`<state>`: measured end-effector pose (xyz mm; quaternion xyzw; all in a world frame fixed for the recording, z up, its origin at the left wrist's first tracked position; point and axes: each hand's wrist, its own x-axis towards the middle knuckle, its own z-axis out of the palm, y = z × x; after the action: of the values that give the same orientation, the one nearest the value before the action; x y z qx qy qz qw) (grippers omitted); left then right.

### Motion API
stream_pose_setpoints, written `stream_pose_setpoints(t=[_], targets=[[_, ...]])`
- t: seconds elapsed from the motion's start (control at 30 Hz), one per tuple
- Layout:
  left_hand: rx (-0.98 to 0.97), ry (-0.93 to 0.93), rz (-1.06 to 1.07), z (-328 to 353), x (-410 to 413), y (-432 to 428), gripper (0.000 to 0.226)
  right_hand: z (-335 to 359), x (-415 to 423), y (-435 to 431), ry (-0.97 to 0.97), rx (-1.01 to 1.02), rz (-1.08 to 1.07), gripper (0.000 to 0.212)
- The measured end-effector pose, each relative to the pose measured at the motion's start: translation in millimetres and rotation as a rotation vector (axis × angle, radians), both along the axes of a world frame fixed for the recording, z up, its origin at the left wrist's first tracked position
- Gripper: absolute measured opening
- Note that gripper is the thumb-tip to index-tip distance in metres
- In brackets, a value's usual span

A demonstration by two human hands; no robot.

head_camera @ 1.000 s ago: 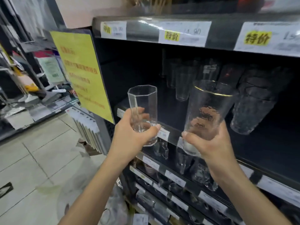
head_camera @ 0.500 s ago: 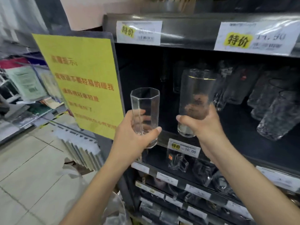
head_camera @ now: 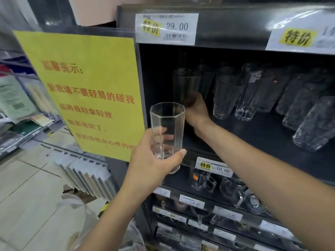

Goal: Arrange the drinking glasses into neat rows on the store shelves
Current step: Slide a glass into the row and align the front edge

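Observation:
My left hand (head_camera: 155,161) grips a clear octagonal glass (head_camera: 167,127) by its base, upright, just in front of the dark shelf's (head_camera: 253,134) left front edge. My right hand (head_camera: 196,113) reaches inside the shelf and holds a tall gold-rimmed glass (head_camera: 184,86) near the left wall, upright; its base is hidden behind the octagonal glass. Plain clear tumblers (head_camera: 224,95) stand to its right, and textured glasses (head_camera: 313,124) line the right side.
A yellow notice (head_camera: 87,91) hangs on the shelf's left side panel. Price tags (head_camera: 166,29) run along the shelf edges. Lower shelves hold glass mugs (head_camera: 204,180) and more glassware. Tiled floor and packaged goods (head_camera: 87,176) lie to the left.
My right hand has carried the gold-rimmed glass from the shelf front deep into the left side of the shelf. The left hand keeps the octagonal glass; the view has moved closer.

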<state>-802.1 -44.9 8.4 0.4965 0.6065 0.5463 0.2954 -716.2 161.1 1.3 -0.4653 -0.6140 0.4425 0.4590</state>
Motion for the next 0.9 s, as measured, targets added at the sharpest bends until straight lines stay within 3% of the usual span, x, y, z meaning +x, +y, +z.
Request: stream_pose_setpoints(t=[0.27, 0.9], targets=[[0.001, -0.016, -0.002, 3.5, 7.3, 9.0, 0.055, 0.9, -13.5, 43.7, -0.058, 0.007, -0.012, 0.082], [0.024, -0.008, 0.049, -1.0, 17.6, 23.8, 0.054, -7.6, -41.3, 102.9, -0.247, 0.018, -0.113, 0.080]])
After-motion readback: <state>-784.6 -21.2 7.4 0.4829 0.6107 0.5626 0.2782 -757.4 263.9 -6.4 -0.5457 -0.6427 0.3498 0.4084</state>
